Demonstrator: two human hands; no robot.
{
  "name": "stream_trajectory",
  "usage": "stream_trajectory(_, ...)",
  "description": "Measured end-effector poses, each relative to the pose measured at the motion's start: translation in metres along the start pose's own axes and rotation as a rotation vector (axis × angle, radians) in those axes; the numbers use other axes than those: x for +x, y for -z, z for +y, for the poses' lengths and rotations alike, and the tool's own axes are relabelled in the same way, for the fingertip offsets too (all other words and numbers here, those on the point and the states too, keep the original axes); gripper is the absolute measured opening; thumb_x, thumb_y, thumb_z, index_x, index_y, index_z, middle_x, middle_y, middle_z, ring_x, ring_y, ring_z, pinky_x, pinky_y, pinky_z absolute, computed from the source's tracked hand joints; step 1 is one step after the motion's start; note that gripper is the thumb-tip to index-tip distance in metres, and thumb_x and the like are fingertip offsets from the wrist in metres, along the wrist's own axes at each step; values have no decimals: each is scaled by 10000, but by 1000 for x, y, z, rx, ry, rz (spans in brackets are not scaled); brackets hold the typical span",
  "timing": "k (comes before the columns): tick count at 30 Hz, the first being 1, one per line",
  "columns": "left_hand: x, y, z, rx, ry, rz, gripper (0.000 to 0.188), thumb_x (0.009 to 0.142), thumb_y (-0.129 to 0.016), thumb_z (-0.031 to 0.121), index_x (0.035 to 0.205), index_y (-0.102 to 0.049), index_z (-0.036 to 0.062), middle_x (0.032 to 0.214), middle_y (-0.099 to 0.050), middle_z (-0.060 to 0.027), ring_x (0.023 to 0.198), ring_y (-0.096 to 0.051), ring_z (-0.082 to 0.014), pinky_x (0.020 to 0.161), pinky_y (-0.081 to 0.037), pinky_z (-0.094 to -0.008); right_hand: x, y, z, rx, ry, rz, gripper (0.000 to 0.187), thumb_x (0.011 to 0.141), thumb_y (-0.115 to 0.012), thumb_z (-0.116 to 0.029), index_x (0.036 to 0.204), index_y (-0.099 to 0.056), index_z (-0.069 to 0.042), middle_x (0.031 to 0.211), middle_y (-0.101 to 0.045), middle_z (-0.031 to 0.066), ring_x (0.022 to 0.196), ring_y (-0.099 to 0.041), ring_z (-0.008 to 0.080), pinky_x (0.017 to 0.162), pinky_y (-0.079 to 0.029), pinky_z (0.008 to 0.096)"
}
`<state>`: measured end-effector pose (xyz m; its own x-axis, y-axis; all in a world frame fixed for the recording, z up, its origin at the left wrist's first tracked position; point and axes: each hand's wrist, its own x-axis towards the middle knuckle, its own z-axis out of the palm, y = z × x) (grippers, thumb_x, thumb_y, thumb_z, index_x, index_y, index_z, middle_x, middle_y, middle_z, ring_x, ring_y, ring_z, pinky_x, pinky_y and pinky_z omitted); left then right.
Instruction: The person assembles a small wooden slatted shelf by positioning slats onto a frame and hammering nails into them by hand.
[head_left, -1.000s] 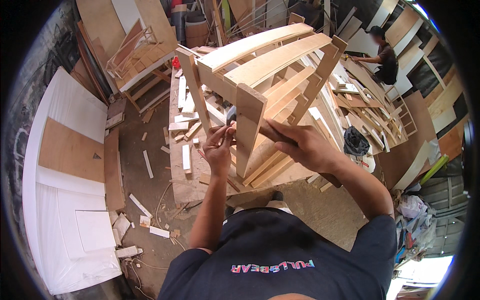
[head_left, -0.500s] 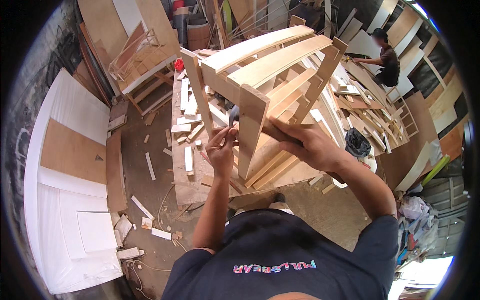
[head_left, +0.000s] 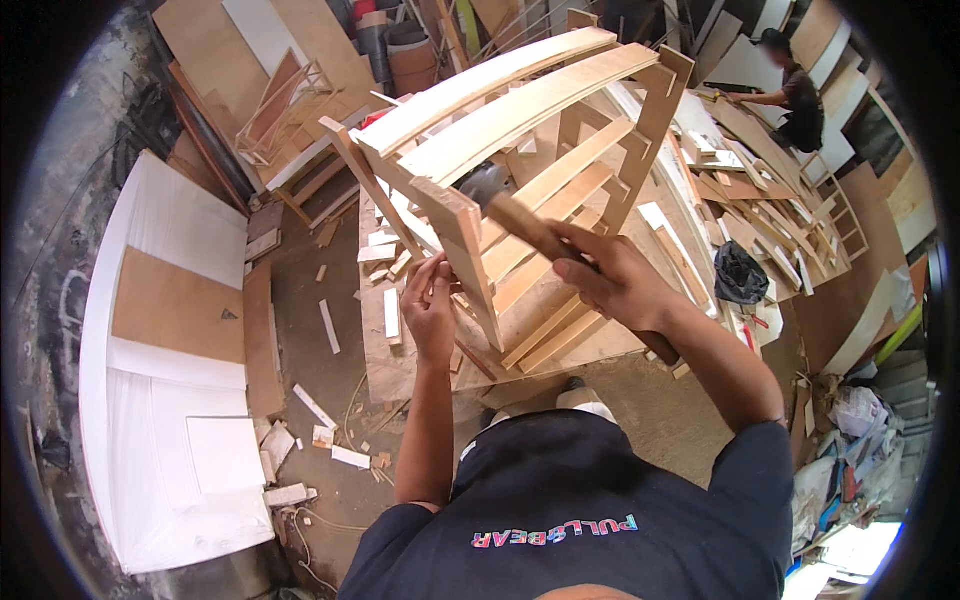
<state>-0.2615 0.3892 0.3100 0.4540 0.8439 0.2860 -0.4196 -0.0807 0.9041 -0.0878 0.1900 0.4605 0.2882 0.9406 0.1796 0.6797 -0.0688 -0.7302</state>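
Observation:
A pale wooden frame (head_left: 560,98) with curved top boards and several cross slats stands tilted on the worktable. In my right hand (head_left: 625,280) is a hammer (head_left: 530,230), gripped by its brown wooden handle. Its grey head is partly blurred and sits inside the frame, beside the near upright board (head_left: 462,245). My left hand (head_left: 430,305) is at the left edge of that board, thumb and fingers pinched together. Whatever lies between those fingertips is too small to make out.
Wood offcuts cover the worktable (head_left: 400,375) and lie on the floor. A black plastic bag (head_left: 740,272) sits right of the frame. At the left leans a large white panel (head_left: 180,400). Another person (head_left: 800,100) crouches by boards at the far right.
My right hand has drawn the hammer head up and away from my left fingertips, exposing more of the handle. The view has shifted slightly, and the frame appears tilted a little further left.

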Motion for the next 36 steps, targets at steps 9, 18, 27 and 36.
stream_trajectory(9,-17,0,18,152,-19,164,348,1060,-541,44,1377,-631,-66,1320,-615,-79,1210,-621,-190,1040,-526,-344,-24,-31,68,571,-231,115,585,965,-772,-168,1476,-549,6,860,-619,2,611,-536,48,512,-420,236)
stream_trajectory(18,-14,1,44,214,7,158,401,1029,-599,99,1395,-642,-60,1373,-697,-164,1287,-649,-214,1139,-481,-369,-2,-22,87,756,-56,-89,433,1072,-628,-201,1462,-572,-21,875,-614,-4,616,-540,45,518,-444,222)
stream_trajectory(27,-47,-55,11,366,-341,353,573,936,-716,213,1423,-545,-37,1384,-557,-140,1280,-588,-227,1080,-520,-421,16,29,61,488,182,-321,544,1138,-502,-202,1648,-373,-67,810,-612,33,559,-565,80,506,-479,265)
stream_trajectory(36,-31,-107,-11,617,-389,857,185,991,-701,122,1090,-660,-29,1038,-660,-107,911,-689,-200,788,-571,-338,34,32,48,346,188,-456,571,1130,-515,-203,1670,-354,-107,799,-627,34,542,-582,91,515,-497,289)
